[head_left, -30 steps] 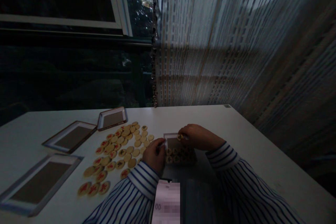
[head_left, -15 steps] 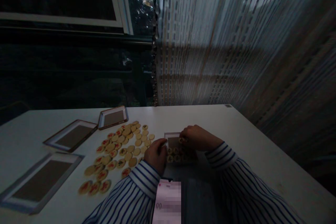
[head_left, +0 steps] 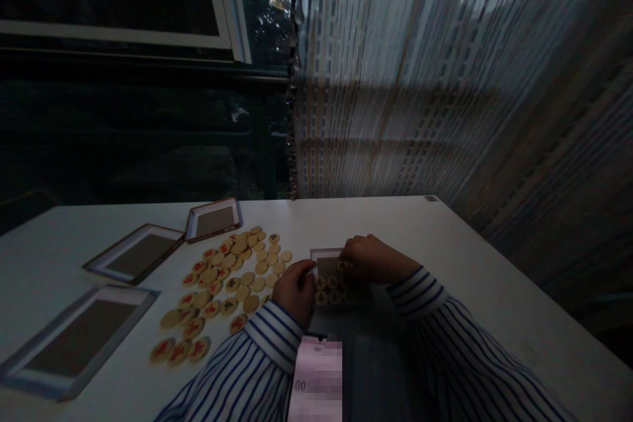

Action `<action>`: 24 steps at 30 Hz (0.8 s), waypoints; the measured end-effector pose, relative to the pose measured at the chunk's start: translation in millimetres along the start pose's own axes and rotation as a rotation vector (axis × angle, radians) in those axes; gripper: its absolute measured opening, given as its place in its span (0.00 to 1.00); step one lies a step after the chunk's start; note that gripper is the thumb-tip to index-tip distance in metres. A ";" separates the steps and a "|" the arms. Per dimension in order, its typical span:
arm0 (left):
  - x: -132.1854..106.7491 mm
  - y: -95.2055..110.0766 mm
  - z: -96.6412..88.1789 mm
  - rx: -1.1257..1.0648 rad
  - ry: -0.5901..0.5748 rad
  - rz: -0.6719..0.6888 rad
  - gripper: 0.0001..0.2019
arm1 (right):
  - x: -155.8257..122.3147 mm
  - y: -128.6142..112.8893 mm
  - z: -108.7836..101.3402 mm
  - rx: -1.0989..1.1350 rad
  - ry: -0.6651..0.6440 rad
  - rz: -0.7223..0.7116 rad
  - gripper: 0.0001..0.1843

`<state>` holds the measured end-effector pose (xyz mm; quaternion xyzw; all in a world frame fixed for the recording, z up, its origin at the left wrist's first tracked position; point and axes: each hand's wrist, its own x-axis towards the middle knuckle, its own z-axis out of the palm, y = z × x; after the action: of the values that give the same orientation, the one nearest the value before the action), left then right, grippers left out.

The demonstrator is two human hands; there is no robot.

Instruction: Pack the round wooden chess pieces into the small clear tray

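White table (head_left: 445, 237), dim — right hand (head_left: 373, 258) pinches one disc (head_left: 341, 266) over small tray (head_left: 321, 253), left hand (head_left: 295, 287) curled on its rim — seating judged underway; release needs an empty slot.

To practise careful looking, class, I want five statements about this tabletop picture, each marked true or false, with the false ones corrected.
1. The right hand pinches a Chinese chess piece over the small box. True.
2. The loose pieces lie to the right of the box. False: they are spread out to its left.
3. Three shallow trays lie on the left part of the table. True.
4. The left hand rests on the farthest tray. False: it is at the small box's near left edge.
5. The sleeves are plain red. False: they are white with blue stripes.
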<state>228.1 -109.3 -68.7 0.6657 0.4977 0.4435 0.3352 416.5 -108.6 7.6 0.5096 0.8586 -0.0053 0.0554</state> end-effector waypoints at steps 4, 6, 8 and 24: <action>0.0 -1.6 0.4 0.031 -0.009 0.015 0.13 | -1.7 1.8 -1.0 0.008 0.004 -0.009 0.15; -0.2 -4.4 1.3 0.024 -0.016 0.017 0.13 | -2.3 2.6 -1.7 0.017 0.017 -0.012 0.14; -0.2 -6.9 2.1 0.006 -0.014 0.016 0.13 | -2.3 2.9 -2.0 0.019 0.024 -0.012 0.14; 0.2 -4.7 1.6 0.030 -0.007 0.039 0.12 | -0.9 0.1 -1.4 0.010 0.008 -0.010 0.14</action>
<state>227.9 -107.8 -73.4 0.6818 0.4901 0.4400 0.3185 416.9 -109.2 9.0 0.5056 0.8613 -0.0077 0.0492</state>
